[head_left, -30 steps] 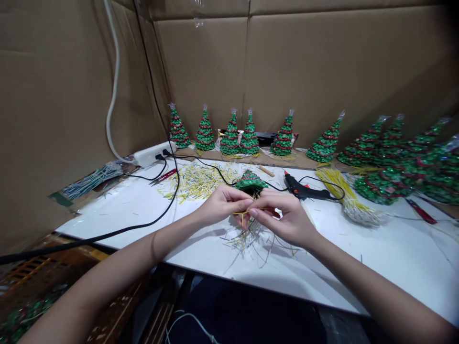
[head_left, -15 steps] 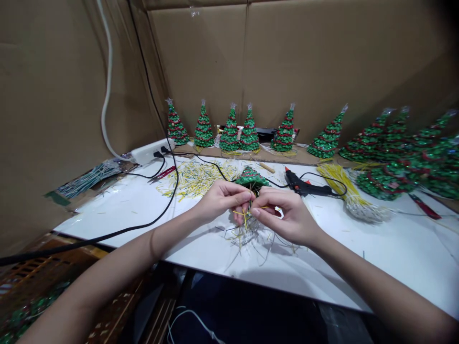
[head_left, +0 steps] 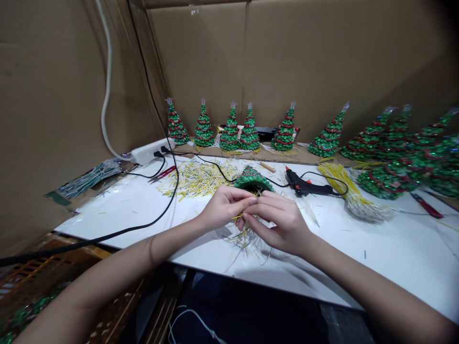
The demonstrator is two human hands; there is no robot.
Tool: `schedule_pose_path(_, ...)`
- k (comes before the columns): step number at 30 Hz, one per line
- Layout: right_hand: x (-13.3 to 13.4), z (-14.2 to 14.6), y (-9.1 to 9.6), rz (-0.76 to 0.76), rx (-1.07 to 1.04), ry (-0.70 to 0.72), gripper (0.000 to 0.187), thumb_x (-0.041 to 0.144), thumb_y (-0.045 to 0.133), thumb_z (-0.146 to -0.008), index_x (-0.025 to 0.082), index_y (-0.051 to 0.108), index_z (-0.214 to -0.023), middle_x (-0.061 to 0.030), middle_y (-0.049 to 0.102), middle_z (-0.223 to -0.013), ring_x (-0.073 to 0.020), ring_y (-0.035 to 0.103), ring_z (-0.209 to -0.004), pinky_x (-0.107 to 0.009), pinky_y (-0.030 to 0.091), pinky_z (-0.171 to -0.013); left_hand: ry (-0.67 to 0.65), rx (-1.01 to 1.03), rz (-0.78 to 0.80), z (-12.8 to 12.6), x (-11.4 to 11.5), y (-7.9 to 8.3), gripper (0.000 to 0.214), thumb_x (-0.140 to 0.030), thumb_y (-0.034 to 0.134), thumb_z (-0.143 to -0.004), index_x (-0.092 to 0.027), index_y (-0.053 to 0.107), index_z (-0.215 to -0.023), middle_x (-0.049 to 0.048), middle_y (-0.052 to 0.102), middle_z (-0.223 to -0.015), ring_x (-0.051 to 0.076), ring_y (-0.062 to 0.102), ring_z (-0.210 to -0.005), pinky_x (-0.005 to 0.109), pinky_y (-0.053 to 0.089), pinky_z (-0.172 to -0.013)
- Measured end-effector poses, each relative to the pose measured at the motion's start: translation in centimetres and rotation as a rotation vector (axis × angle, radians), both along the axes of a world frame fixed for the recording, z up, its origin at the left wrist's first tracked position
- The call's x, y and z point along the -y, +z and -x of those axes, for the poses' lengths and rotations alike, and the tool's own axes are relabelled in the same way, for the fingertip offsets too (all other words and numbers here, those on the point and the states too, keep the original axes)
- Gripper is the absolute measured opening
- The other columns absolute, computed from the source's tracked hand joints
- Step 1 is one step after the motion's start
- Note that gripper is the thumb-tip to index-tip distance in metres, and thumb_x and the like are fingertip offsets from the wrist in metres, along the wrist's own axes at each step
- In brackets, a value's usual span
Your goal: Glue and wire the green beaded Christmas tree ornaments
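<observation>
A small green Christmas tree lies tipped over on the white table, its hollow base facing me. Thin yellow, white and dark wires spill out of that base toward the table's front. My left hand pinches some wires just below the base, thumb against fingers. Close against it, my right hand is closed too, its thumb and fingertips on a yellow wire. The fingers hide just where the wires meet.
Several finished trees stand along the back. A glue gun lies right of the hands, near a yellow wire bundle. Wire clippings, red-handled tweezers and a power strip are to the left. A black cable crosses there.
My right hand has moved slightly left and down, closer to my left hand, its fingers closing more. The tree's base has tilted further toward me, showing more of its opening.
</observation>
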State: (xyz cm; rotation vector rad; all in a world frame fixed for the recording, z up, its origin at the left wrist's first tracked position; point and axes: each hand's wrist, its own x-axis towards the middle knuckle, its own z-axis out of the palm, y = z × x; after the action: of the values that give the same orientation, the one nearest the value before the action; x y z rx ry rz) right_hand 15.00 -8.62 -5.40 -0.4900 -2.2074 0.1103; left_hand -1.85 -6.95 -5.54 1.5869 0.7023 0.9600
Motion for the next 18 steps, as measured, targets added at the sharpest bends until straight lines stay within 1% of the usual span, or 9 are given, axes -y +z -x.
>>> schedule_pose_path(3, 0.1, 0.1, 0.4, 0.099, -0.106, 0.014, 0.014, 0.015, 0.056, -0.086, 0.019, 0.070, -0.082, -0.0020, 0.063, -0.063, -0.0134, 0.048, -0.057, -0.029, 0.040, -0.058, -0.022, -0.006, 0.030, 0.0, -0.3, 0.2, 0.037, -0.046, 0.064, -0.079, -0.010, 0.069, -0.073, -0.0012, 0.056, -0.042, 0.008, 0.052, -0.036, 0.017, 0.040, -0.037)
schedule_pose_path(6, 0.3, 0.1, 0.8, 0.175, -0.254, -0.046, 0.015, 0.018, 0.058, -0.086, 0.020, 0.073, -0.083, 0.0005, 0.057, -0.055, -0.0114, 0.046, -0.051, -0.027, 0.037, -0.052, -0.040, -0.006, 0.047, 0.0, -0.3, 0.3, 0.041, -0.050, 0.066, -0.076, -0.009, 0.067, -0.070, -0.0015, 0.055, -0.041, 0.008, 0.052, -0.035, 0.017, 0.040, -0.037)
schedule_pose_path(8, 0.5, 0.0, 1.0, 0.209, -0.333, -0.105, 0.013, 0.018, 0.061, -0.085, 0.020, 0.073, -0.083, 0.0008, 0.057, -0.055, -0.0105, 0.045, -0.050, -0.026, 0.035, -0.049, -0.055, -0.010, 0.048, 0.0, -0.3, 0.3, 0.041, -0.049, 0.065, -0.076, -0.009, 0.064, -0.065, -0.0013, 0.055, -0.040, 0.008, 0.053, -0.035, 0.016, 0.040, -0.037)
schedule_pose_path(11, 0.6, -0.2, 1.0, 0.285, -0.386, -0.161, 0.010, 0.019, 0.063, -0.083, 0.019, 0.072, -0.080, 0.0006, 0.061, -0.061, -0.0098, 0.046, -0.052, -0.024, 0.034, -0.047, -0.056, -0.004, 0.068, 0.2, -0.3, 0.5, 0.040, -0.045, 0.064, -0.079, -0.010, 0.061, -0.061, -0.0010, 0.056, -0.041, 0.007, 0.053, -0.035, 0.016, 0.041, -0.038)
schedule_pose_path(14, 0.5, -0.3, 0.9, 0.429, -0.439, -0.164, 0.010, 0.024, 0.061, -0.085, 0.018, 0.068, -0.080, 0.0008, 0.062, -0.064, -0.0093, 0.048, -0.052, -0.023, 0.035, -0.046, 0.004, 0.043, 0.089, 0.4, -0.6, 0.4, 0.033, -0.042, 0.067, -0.078, -0.009, 0.067, -0.073, 0.0016, 0.065, -0.056, 0.006, 0.053, -0.034, 0.016, 0.040, -0.036)
schedule_pose_path(16, 0.3, -0.3, 0.7, 0.561, -0.487, -0.132, 0.013, 0.027, 0.057, -0.088, 0.018, 0.063, -0.081, 0.0022, 0.058, -0.060, -0.0091, 0.048, -0.050, -0.023, 0.035, -0.046, 0.055, 0.075, 0.090, 0.5, -0.9, 0.1, 0.031, -0.040, 0.068, -0.077, -0.009, 0.069, -0.081, 0.0045, 0.070, -0.070, 0.005, 0.052, -0.034, 0.016, 0.037, -0.033)
schedule_pose_path(18, 0.1, -0.2, 0.4, 0.694, -0.522, -0.083, 0.015, 0.030, 0.052, -0.090, 0.019, 0.056, -0.081, 0.0036, 0.055, -0.055, -0.0088, 0.046, -0.048, -0.022, 0.035, -0.046, 0.092, 0.091, 0.094, 0.6, -1.2, -0.2, 0.031, -0.040, 0.068, -0.076, -0.010, 0.070, -0.084, 0.0064, 0.071, -0.077, 0.003, 0.049, -0.033, 0.016, 0.032, -0.031)
